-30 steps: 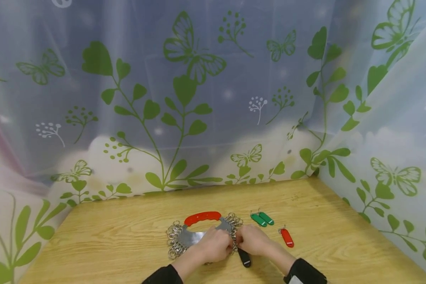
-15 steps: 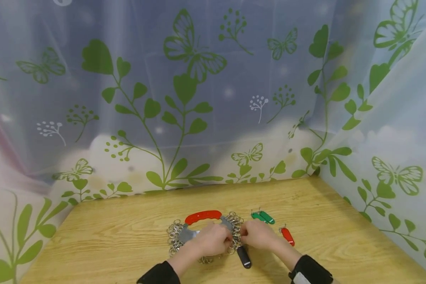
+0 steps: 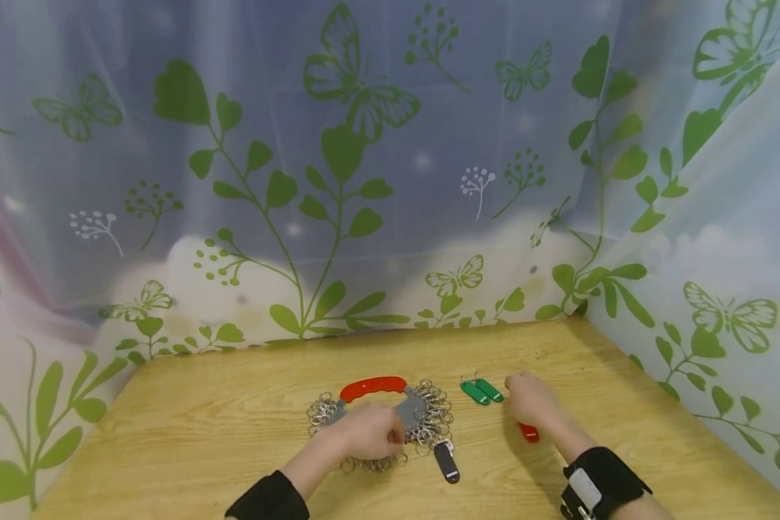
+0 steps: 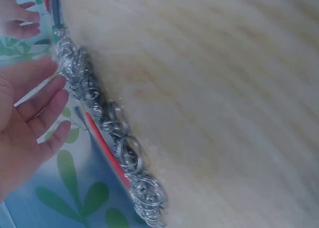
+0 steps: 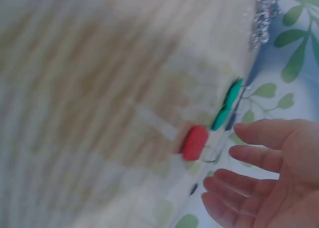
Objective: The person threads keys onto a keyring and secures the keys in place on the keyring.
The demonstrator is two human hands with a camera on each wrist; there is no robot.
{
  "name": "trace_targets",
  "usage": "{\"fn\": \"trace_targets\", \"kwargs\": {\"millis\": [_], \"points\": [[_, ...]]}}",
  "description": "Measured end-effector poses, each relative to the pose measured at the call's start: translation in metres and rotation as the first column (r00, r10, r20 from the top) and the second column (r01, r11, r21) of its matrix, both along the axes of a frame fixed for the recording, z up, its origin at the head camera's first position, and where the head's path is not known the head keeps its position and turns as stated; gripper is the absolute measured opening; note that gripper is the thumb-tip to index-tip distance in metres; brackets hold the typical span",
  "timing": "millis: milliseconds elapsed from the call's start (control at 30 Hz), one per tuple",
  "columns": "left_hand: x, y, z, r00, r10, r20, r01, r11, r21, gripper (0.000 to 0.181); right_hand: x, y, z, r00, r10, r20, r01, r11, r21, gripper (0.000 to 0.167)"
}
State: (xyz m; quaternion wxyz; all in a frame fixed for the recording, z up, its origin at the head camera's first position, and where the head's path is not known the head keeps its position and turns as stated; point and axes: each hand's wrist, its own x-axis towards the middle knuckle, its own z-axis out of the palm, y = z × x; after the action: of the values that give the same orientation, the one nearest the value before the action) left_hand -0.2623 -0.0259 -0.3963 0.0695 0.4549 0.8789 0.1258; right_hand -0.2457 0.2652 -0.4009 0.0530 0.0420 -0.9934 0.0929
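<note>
A grey metal plate (image 3: 411,410) with a red grip handle (image 3: 373,388) lies on the table, its edge hung with many key rings (image 3: 432,404). My left hand (image 3: 373,431) is over the plate, covering part of it; in the left wrist view its fingers are loosely spread beside the rings (image 4: 130,156), holding nothing. A black key tag (image 3: 446,462) lies at the right end of the rings. My right hand (image 3: 533,397) hovers over a red key tag (image 3: 529,432), hiding its upper part. The right wrist view shows relaxed, parted fingers near the red tag (image 5: 195,143), apart from it.
Two green key tags, one (image 3: 475,392) beside the other (image 3: 489,390), lie left of my right hand. The wooden table (image 3: 234,433) ends at a patterned curtain (image 3: 364,217) behind and at both sides.
My right hand has left the rings by the black tag and moved right to the red tag. My left hand has shifted slightly left. The black tag now lies untouched.
</note>
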Motion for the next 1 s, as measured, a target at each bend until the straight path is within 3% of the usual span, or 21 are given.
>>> {"fn": "trace_targets", "kwargs": {"millis": [133, 433, 733, 1000], "points": [[0.002, -0.001, -0.001, 0.999, -0.026, -0.020, 0.026, 0.999, -0.020, 0.004, -0.001, 0.006, -0.004, 1.000, -0.021, 0.002, 0.021, 1.000, 0.018, 0.003], [0.003, -0.002, -0.014, 0.987, -0.089, -0.133, 0.084, 0.996, -0.039, 0.012, -0.002, 0.010, -0.012, 1.000, -0.011, -0.016, 0.012, 0.999, 0.046, 0.019], [0.005, -0.002, -0.019, 0.979, -0.083, -0.185, 0.078, 0.996, -0.034, 0.012, -0.003, 0.012, -0.014, 1.000, -0.008, -0.019, 0.008, 1.000, 0.011, 0.023], [0.004, -0.003, -0.022, 0.955, -0.115, -0.275, 0.109, 0.993, -0.036, 0.011, 0.000, 0.014, -0.010, 0.996, -0.085, 0.038, 0.085, 0.996, -0.020, 0.017]]}}
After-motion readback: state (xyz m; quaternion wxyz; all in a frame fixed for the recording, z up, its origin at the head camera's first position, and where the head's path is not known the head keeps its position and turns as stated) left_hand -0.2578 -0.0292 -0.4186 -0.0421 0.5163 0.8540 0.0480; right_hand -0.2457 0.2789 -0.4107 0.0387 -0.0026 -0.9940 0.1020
